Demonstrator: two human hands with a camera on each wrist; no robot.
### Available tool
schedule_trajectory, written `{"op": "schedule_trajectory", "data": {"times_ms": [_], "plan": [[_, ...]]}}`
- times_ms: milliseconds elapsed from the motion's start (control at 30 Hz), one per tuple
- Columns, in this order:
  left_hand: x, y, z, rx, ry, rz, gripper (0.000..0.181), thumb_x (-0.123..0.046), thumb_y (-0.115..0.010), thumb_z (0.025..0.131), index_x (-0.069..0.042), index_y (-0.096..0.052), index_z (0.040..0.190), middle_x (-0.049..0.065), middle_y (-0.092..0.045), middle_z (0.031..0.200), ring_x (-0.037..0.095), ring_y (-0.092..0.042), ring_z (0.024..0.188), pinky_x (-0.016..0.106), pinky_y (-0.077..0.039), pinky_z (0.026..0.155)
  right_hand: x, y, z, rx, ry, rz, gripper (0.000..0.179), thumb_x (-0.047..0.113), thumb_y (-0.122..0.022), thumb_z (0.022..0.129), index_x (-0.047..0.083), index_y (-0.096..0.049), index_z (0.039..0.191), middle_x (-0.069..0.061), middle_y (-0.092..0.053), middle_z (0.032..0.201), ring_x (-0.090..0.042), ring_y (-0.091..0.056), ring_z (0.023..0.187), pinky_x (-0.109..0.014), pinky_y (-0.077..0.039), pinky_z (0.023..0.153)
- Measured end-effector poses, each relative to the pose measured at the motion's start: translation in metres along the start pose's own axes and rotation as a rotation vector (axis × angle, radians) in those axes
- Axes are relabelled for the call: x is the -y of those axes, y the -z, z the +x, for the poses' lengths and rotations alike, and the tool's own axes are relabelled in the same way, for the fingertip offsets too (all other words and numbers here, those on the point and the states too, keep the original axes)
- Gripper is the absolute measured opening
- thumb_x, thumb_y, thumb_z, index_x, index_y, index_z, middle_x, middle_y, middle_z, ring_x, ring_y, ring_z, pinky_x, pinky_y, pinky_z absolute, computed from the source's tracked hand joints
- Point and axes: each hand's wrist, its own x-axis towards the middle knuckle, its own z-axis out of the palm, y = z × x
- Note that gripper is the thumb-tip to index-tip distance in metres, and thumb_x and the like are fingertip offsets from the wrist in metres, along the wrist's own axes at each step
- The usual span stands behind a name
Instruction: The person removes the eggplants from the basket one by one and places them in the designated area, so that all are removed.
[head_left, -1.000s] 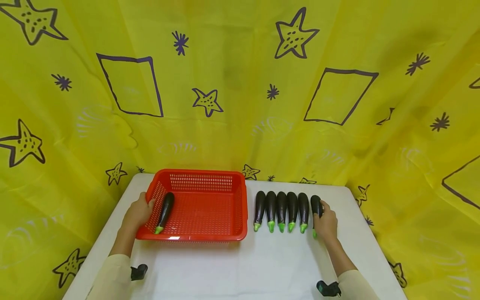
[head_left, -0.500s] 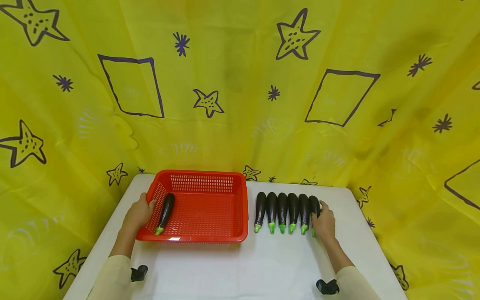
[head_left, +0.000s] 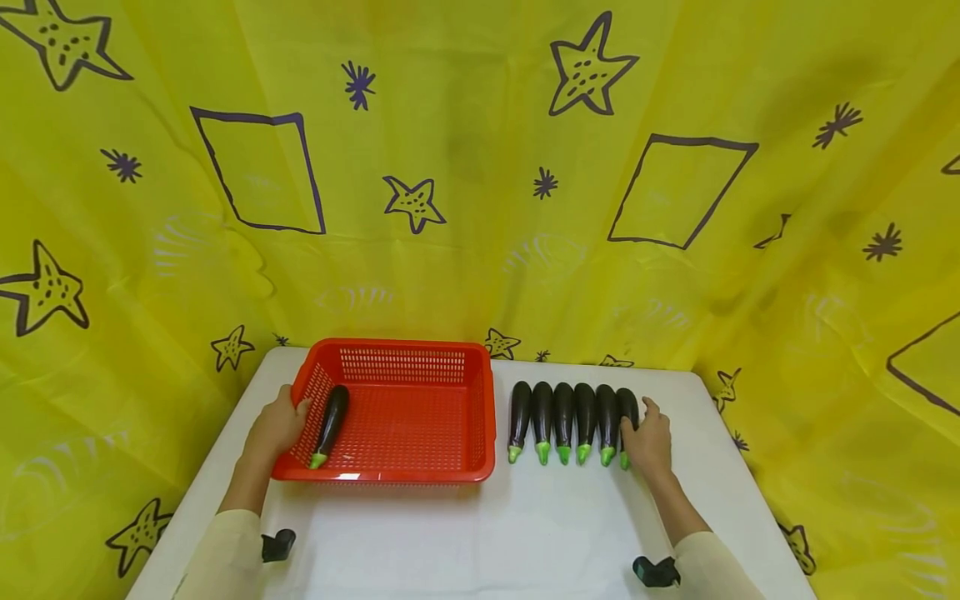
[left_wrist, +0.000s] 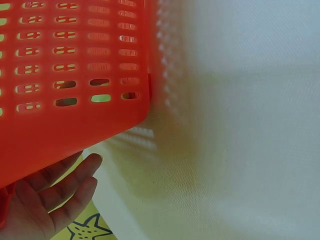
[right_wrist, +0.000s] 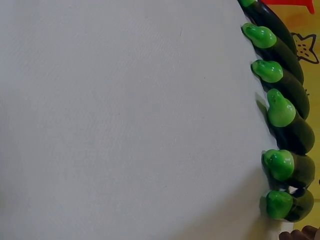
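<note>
My left hand [head_left: 279,425] grips the left rim of a red plastic basket [head_left: 408,477], thumb over the edge; in the left wrist view its fingers [left_wrist: 75,182] lie under the basket's outer side. Inside the basket, along its left side, lies one dark purple eggplant [head_left: 330,425] with a green stem end. Several more eggplants [head_left: 563,417] form a close row right of the basket, stem ends toward me. My right hand [head_left: 651,442] is at the rightmost eggplant [head_left: 628,406], its thumb overlapping it and its fingers spread apart off its right side.
A white cloth-covered table [head_left: 480,542] carries everything. Behind and on both sides hangs a yellow curtain [head_left: 480,275] with starfish drawings. Each forearm wears a small black device, the left one [head_left: 278,546] and the right one [head_left: 656,573].
The rightmost eggplant has shifted left against the row, pushed by my right hand, whose fingers have since loosened from it. My left hand and the basket have stayed in place.
</note>
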Motion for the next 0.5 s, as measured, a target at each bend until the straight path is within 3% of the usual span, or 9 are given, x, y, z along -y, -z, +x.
{"op": "schedule_trajectory", "data": {"times_ms": [233,500], "plan": [[0.001,0.000,0.000,0.002,-0.002,-0.008,0.038,-0.021,-0.043,0.111,0.013,-0.035,0.128,0.030,-0.059,0.093,0.041,-0.061,0.081,0.059,-0.051,0.072,0.013,-0.001,-0.005,-0.039,0.016,0.032,0.066,0.015,-0.057,0.100,-0.013,-0.031,0.154,-0.046,-0.032,0.147,-0.066,-0.032,0.132,-0.073,-0.031,0.106],[0.001,0.000,-0.001,-0.005,-0.014,-0.009,0.038,-0.020,-0.043,0.111,0.013,-0.036,0.128,0.031,-0.060,0.095,0.042,-0.062,0.082,0.060,-0.051,0.074,0.032,0.000,-0.019,-0.071,0.076,0.046,0.064,0.015,-0.060,0.100,-0.010,-0.036,0.154,-0.042,-0.035,0.148,-0.062,-0.033,0.132,-0.072,-0.031,0.105]]}}
